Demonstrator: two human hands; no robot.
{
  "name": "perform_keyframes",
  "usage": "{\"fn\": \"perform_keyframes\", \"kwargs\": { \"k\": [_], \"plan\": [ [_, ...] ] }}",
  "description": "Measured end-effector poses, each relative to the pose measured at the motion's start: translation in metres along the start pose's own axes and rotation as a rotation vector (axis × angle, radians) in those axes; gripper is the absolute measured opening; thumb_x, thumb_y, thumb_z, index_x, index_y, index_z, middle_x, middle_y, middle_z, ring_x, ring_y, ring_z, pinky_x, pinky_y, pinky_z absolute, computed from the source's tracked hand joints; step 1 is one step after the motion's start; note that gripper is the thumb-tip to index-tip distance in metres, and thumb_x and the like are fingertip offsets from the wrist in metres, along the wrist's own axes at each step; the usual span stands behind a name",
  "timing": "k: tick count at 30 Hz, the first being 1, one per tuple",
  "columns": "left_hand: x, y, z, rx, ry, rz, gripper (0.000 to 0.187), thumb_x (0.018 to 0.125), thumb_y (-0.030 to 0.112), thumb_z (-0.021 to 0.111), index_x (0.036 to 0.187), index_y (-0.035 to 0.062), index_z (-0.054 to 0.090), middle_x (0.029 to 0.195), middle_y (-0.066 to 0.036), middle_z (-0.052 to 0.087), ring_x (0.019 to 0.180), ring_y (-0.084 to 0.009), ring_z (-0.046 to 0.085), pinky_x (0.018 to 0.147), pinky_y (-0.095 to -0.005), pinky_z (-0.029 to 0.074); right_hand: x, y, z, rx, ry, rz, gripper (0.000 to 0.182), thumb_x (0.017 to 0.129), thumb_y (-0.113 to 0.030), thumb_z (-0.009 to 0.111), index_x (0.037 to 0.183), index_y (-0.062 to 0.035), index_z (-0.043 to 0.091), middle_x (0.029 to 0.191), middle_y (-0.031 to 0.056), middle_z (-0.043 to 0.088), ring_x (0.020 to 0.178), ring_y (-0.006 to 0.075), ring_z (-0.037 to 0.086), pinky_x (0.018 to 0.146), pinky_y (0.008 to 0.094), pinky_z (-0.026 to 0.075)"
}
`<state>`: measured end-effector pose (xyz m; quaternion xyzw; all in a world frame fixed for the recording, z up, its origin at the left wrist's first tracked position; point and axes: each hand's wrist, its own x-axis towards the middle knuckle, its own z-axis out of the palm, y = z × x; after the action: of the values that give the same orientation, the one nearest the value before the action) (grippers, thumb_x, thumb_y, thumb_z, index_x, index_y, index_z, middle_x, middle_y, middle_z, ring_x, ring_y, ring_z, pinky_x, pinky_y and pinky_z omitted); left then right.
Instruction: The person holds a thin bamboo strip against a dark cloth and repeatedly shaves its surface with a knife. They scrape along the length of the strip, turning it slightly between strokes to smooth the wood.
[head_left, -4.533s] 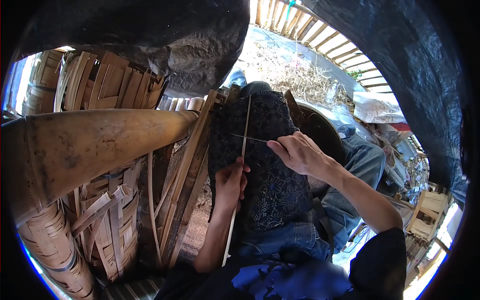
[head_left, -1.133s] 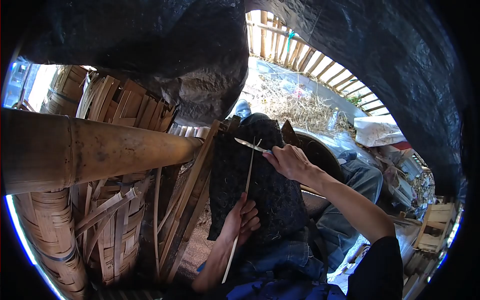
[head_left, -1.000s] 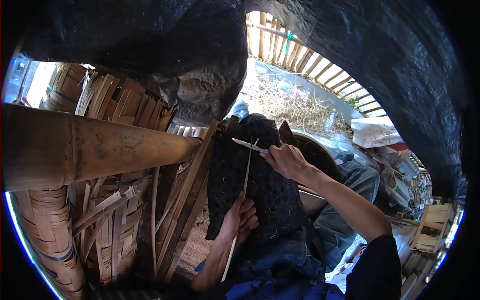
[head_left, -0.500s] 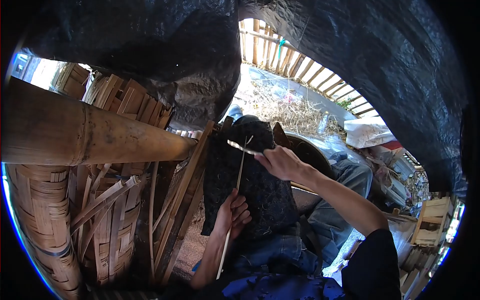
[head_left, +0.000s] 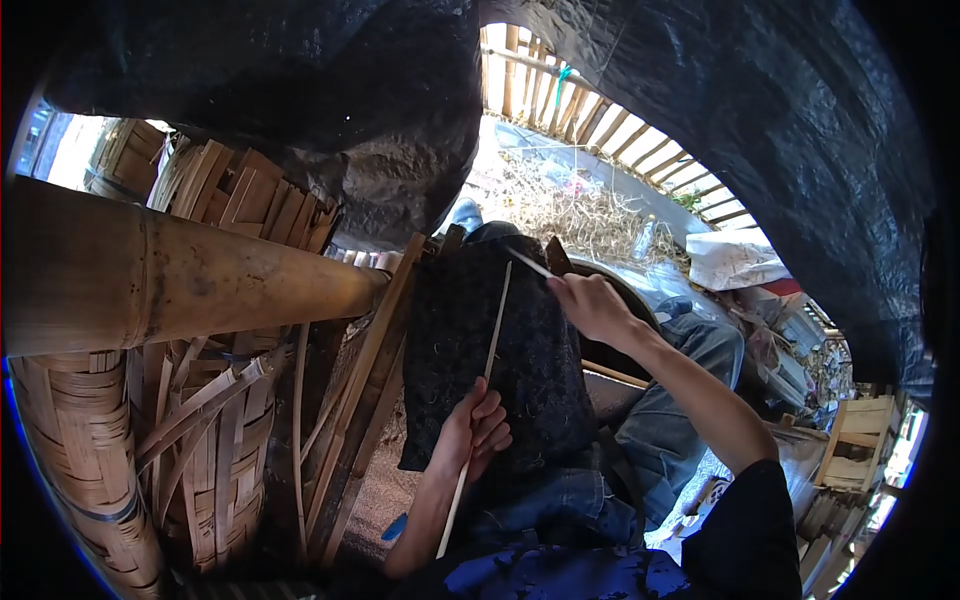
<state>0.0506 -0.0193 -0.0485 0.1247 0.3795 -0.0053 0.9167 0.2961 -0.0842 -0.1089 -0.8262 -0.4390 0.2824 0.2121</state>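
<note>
My left hand (head_left: 472,428) grips a thin bamboo strip (head_left: 492,345) that lies lengthwise over a dark patterned cloth (head_left: 505,370) draped across my raised knee. My right hand (head_left: 592,305) holds a knife (head_left: 530,263) whose blade points up and to the left, lifted just past the strip's far tip. The strip's near end runs down below my left wrist. My jeans (head_left: 690,400) show beside the cloth.
A thick bamboo pole (head_left: 180,285) crosses the left side. Woven bamboo baskets (head_left: 90,450) and loose flat slats (head_left: 250,200) stand below and behind it. A black tarp (head_left: 330,110) hangs overhead. Dry shavings (head_left: 590,215), a white sack (head_left: 735,262) and a wooden crate (head_left: 850,445) lie at the right.
The knife, which lay across the strip near its far end, has swung up and right, clear of the tip. My left hand keeps its hold on the strip.
</note>
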Motion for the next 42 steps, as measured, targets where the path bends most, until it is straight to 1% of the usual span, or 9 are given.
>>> {"fn": "perform_keyframes", "kwargs": {
  "k": [4,9,14,20,26,29,37,39,42],
  "plan": [
    [-0.003,0.011,0.005,0.155,0.005,0.026,0.046,0.100,0.044,0.033,0.063,0.0177,0.036,0.046,0.006,0.027,0.036,-0.0062,0.024,0.042,-0.0226,0.023,-0.018,-0.005,-0.011,0.152,0.100,-0.065,0.039,0.100,-0.027,0.042,0.071,-0.0001,0.047,0.046,0.0163,0.043,0.036,0.0247,0.044,0.041,0.0399,0.032],
    [0.001,0.024,-0.002,0.438,0.073,0.088,0.044,0.101,0.041,0.030,0.067,0.0146,0.037,0.047,0.003,0.032,0.035,-0.0063,0.029,0.037,-0.0237,0.024,-0.026,-0.041,-0.018,0.289,0.062,-0.085,0.038,0.100,-0.026,0.042,0.073,0.0003,0.050,0.047,0.0167,0.045,0.037,0.0260,0.045,0.043,0.0388,0.034],
    [-0.003,0.023,0.008,0.790,0.313,0.104,0.044,0.102,0.039,0.030,0.068,0.0138,0.042,0.048,0.004,0.036,0.035,-0.0053,0.029,0.035,-0.0219,0.023,-0.020,-0.034,-0.006,0.141,-0.033,-0.180,0.043,0.098,-0.031,0.044,0.070,-0.0002,0.052,0.048,0.0182,0.047,0.042,0.0321,0.052,0.043,0.0402,0.039],
    [0.003,0.019,0.007,0.809,0.328,0.104,0.047,0.099,0.043,0.035,0.068,0.0104,0.045,0.048,0.003,0.039,0.040,-0.0049,0.037,0.037,-0.0227,0.024,-0.036,-0.039,-0.006,0.076,-0.098,-0.287,0.043,0.097,-0.032,0.048,0.065,-0.0030,0.050,0.046,0.0159,0.048,0.042,0.0339,0.053,0.041,0.0406,0.041],
    [0.009,0.014,0.005,0.827,0.336,0.115,0.046,0.100,0.041,0.037,0.066,0.0103,0.044,0.048,0.003,0.038,0.040,-0.0048,0.037,0.038,-0.0224,0.025,-0.045,-0.042,0.003,-0.101,-0.060,-0.175,0.047,0.096,-0.031,0.049,0.059,-0.0026,0.049,0.043,0.0161,0.048,0.039,0.0333,0.053,0.040,0.0400,0.043],
    [0.009,0.013,0.005,0.838,0.335,0.125,0.047,0.100,0.040,0.037,0.064,0.0108,0.043,0.049,0.004,0.037,0.040,-0.0045,0.036,0.039,-0.0220,0.026,-0.036,-0.037,0.007,0.015,-0.071,-0.146,0.049,0.097,-0.031,0.048,0.058,-0.0018,0.051,0.046,0.0176,0.051,0.040,0.0341,0.054,0.040,0.0411,0.044],
    [0.006,0.011,0.006,0.868,0.339,0.131,0.047,0.100,0.041,0.037,0.063,0.0118,0.043,0.049,0.005,0.035,0.040,-0.0040,0.034,0.037,-0.0220,0.026,0.017,-0.005,0.005,-0.066,-0.026,-0.137,0.052,0.099,-0.032,0.042,0.060,0.0004,0.055,0.051,0.0211,0.054,0.047,0.0353,0.058,0.046,0.0430,0.046],
    [0.004,0.013,0.010,0.861,0.340,0.117,0.047,0.100,0.041,0.037,0.063,0.0117,0.043,0.048,0.005,0.034,0.040,-0.0040,0.034,0.036,-0.0219,0.025,0.018,-0.008,-0.002,-0.013,-0.017,-0.073,0.050,0.099,-0.031,0.042,0.062,-0.0002,0.055,0.050,0.0204,0.053,0.047,0.0343,0.058,0.046,0.0415,0.046],
    [0.004,0.017,0.008,0.837,0.366,0.056,0.048,0.099,0.045,0.033,0.065,0.0130,0.042,0.046,0.005,0.032,0.038,-0.0053,0.031,0.036,-0.0232,0.024,0.005,-0.011,-0.006,0.135,0.101,-0.100,0.048,0.099,-0.030,0.043,0.062,-0.0003,0.050,0.046,0.0175,0.044,0.038,0.0304,0.047,0.042,0.0409,0.036]
  ]
}}
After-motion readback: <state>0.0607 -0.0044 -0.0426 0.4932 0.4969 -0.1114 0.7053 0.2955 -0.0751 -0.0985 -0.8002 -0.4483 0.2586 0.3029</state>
